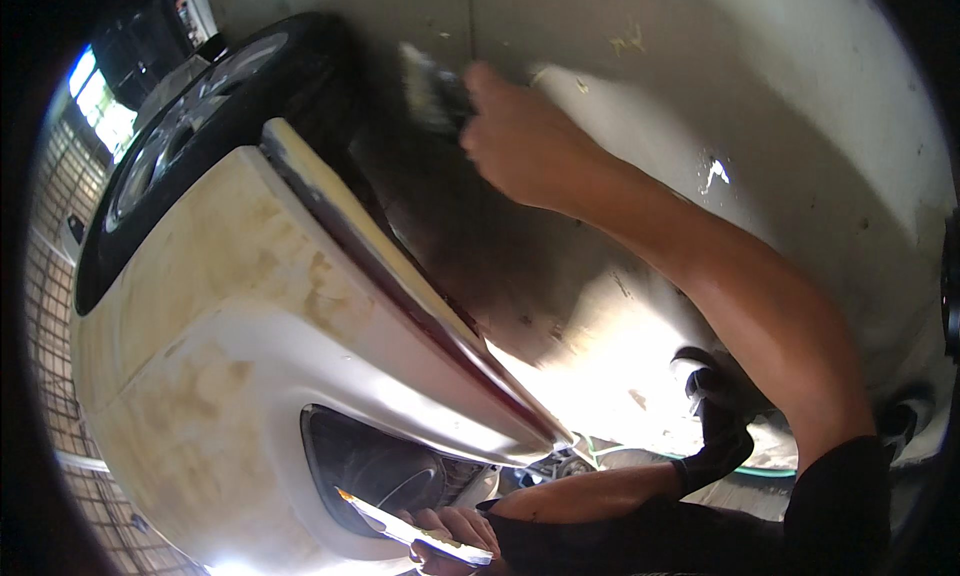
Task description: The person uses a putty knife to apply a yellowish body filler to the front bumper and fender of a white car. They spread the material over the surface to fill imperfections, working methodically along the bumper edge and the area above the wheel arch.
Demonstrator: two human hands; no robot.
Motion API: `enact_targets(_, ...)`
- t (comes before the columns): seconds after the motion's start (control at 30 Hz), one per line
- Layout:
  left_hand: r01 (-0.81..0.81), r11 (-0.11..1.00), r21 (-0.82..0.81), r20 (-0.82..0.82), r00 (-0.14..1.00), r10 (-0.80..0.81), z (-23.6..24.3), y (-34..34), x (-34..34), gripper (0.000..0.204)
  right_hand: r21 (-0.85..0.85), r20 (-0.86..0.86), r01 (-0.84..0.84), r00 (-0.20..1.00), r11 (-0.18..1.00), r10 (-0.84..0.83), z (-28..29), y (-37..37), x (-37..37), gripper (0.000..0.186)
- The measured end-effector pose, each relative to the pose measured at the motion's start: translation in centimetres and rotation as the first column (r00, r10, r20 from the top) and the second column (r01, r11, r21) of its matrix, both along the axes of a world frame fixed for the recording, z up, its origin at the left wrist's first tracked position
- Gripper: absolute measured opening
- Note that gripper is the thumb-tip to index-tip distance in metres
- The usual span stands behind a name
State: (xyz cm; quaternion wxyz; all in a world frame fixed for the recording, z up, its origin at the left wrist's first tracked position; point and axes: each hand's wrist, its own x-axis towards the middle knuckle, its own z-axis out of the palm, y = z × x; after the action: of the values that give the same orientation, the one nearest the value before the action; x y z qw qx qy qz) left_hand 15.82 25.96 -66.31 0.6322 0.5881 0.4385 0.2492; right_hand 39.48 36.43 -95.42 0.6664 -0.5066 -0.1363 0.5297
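Observation:
My right hand [515, 141] reaches out over the floor, beyond the bumper's lower edge. It is closed on a flat spreader-like tool [425, 88] with a pale face, smeared by motion. Down at the lower middle, my left hand [452, 536] grips a thin flat board [400, 526], seen nearly edge-on. Whitish paste shows on this board, and its far tip is orange. Close to the left hand is a white car bumper [280, 346] with yellowish, sanded-looking filler patches. A dark recessed opening [375, 466] in it lies beside the board.
A car wheel [200, 126] with a black tyre stands past the bumper's far end. The grey concrete floor [760, 96] has pale spots and a bright patch of light. A green hose [760, 470] lies behind my leg [590, 491]. A grid-like wall [60, 306] is at far left.

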Motion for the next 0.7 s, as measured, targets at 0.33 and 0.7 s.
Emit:
enact_targets(0.33,-0.029,0.984,-0.173,0.060,0.997,0.040,1.6,-0.3,0.1,0.038,-0.101,0.225,0.296,0.937,0.950,-0.268,-1.5,-6.8,-1.3,0.041)
enact_targets(0.7,-0.349,0.916,-0.196,-0.236,0.924,0.302,2.6,-2.6,5.8,0.070,-0.317,0.579,0.255,0.815,0.913,-0.026,7.6,-17.0,6.7,0.023)
